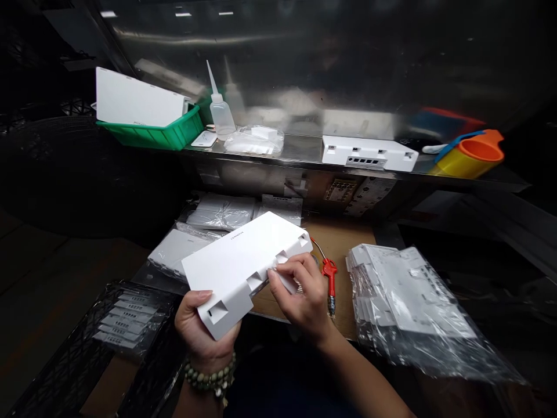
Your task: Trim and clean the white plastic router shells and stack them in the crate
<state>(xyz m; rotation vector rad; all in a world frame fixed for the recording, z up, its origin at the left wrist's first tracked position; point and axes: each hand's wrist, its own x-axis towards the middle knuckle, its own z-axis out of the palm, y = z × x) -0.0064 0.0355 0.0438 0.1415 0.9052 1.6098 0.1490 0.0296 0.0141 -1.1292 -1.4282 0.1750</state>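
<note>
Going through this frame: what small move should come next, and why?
Probably a gentle press by the right hand on the notched edge of the white housing: its fingertips are at that edge, between cutouts, while the left hand supports the near corner, thumb on top.

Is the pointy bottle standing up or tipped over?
Standing up: the bottle sits on its base on the metal shelf, with its long nozzle pointing upward.

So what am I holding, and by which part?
A white housing: your left hand grips its near left corner, thumb on top. Your right hand is at its notched edge; whether it pinches anything is unclear.
</note>
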